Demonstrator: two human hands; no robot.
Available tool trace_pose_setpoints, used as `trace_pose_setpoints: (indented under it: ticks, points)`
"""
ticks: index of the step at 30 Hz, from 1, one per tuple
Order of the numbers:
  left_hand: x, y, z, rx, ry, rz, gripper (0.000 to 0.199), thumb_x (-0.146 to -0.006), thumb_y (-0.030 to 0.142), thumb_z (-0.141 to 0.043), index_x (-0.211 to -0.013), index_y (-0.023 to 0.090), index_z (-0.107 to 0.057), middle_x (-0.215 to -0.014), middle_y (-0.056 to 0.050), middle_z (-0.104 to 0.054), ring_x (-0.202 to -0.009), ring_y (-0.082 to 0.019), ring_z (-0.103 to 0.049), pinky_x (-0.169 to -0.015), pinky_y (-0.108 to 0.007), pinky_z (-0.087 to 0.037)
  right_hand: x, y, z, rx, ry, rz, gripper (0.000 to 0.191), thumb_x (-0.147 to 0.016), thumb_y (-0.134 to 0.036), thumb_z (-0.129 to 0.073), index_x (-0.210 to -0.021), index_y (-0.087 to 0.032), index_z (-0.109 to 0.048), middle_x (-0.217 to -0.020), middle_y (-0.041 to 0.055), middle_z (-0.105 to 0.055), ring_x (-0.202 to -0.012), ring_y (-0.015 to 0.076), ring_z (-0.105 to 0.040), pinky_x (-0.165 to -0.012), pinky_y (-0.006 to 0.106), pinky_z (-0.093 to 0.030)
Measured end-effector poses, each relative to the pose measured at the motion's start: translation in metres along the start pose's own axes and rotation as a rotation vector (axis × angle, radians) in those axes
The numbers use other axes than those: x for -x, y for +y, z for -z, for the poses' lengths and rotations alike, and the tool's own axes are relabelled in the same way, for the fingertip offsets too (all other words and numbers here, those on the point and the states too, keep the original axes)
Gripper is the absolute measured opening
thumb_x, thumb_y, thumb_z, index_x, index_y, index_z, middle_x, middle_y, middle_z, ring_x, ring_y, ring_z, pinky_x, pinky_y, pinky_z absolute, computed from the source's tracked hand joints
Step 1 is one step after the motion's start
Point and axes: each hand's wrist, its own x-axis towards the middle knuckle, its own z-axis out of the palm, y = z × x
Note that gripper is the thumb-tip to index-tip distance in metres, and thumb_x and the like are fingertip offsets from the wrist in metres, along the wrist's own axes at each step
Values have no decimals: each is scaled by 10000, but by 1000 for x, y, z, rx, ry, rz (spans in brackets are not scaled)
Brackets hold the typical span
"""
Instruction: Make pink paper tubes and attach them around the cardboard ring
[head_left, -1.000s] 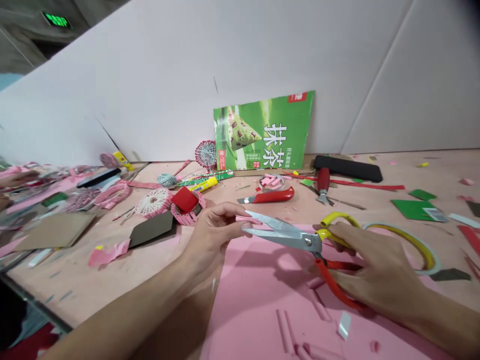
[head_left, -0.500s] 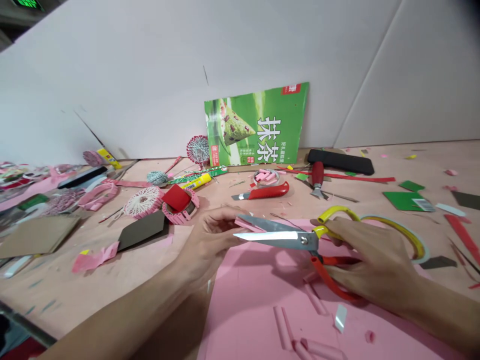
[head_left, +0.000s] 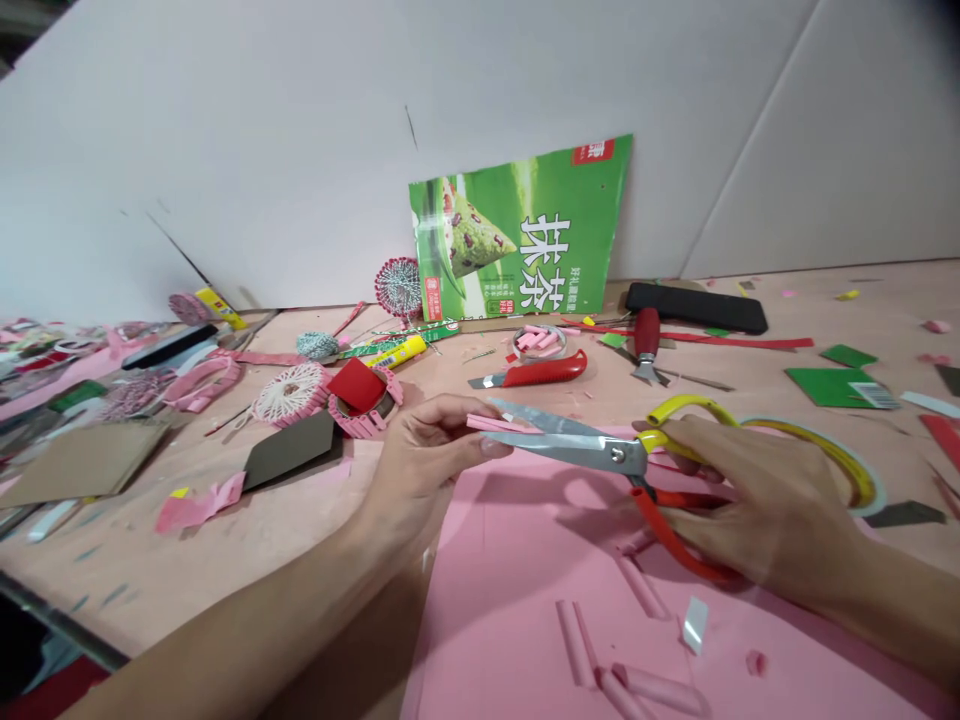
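Observation:
My left hand [head_left: 431, 450] pinches a thin pink paper roll [head_left: 499, 424] between thumb and fingertips. My right hand [head_left: 750, 490] is wrapped round the scissors [head_left: 570, 447], which have one yellow and one red handle loop. Their blades are parted and point left, with the pink roll between them near my left fingertips. Below lies a large pink paper sheet [head_left: 510, 600], and on it several cut pink paper rolls [head_left: 645, 690] and a small white scrap [head_left: 694, 625].
A green printed card [head_left: 525, 230] leans on the white wall. Before it lie a red utility knife [head_left: 544, 371], a bowl of pink pieces [head_left: 538, 342], a red-handled tool [head_left: 646, 340] and a black case [head_left: 697, 308]. A tape roll [head_left: 862, 480] lies right; string-wound wheels [head_left: 291, 393] and a grey card [head_left: 292, 450] lie left.
The view has shifted slightly. The scissor blades have turned a little and now sit around the pink roll, which shows more clearly past my left fingertips. Both hands keep their hold.

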Motion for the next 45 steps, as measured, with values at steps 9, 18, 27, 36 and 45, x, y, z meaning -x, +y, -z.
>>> trace_pose_setpoints:
  ticks: [9, 18, 27, 36, 45]
  points:
    - [-1, 7, -2, -132, 3, -137, 175, -623, 141, -936, -750, 220, -847, -846, -47, -782, -786, -167, -722, -717, -225, -605, 1, 1, 0, 10, -22, 13, 117, -860, -313, -574, -798, -235, -514, -583, -45, -513, -446, 118, -481, -480, 268, -328]
    - [3, 5, -1, -176, -18, -167, 158, -701, 137, -919, -822, 222, -861, -898, -39, -795, -801, -129, -715, -731, -178, -611, -2, 0, -3, -38, 29, 24, 359, -960, -495, -505, -718, -229, -505, -530, -70, -431, -389, 93, -422, -431, 236, -323]
    - [5, 2, 0, -128, -29, -129, 131, -768, 145, -895, -848, 240, -857, -867, -7, -809, -735, -105, -731, -703, -167, -630, -2, -2, -1, -53, 30, 22, 360, -889, -412, -577, -640, -226, -395, -518, -95, -339, -387, 53, -327, -429, 207, -262]
    - [4, 1, -1, -135, 16, -88, 105, -754, 172, -911, -825, 224, -854, -786, -4, -804, -705, -102, -725, -714, -165, -619, -3, -1, 1, -60, 18, 94, 269, -859, -258, -477, -610, -231, -378, -497, -89, -331, -383, 61, -288, -408, 233, -232]
    - [5, -3, 0, -153, -50, -73, 84, -786, 175, -889, -839, 201, -830, -887, -24, -784, -813, -122, -720, -732, -191, -610, 4, -3, -5, -25, 39, -5, 340, -946, -376, -485, -637, -255, -412, -480, -79, -369, -363, 108, -359, -415, 262, -275]
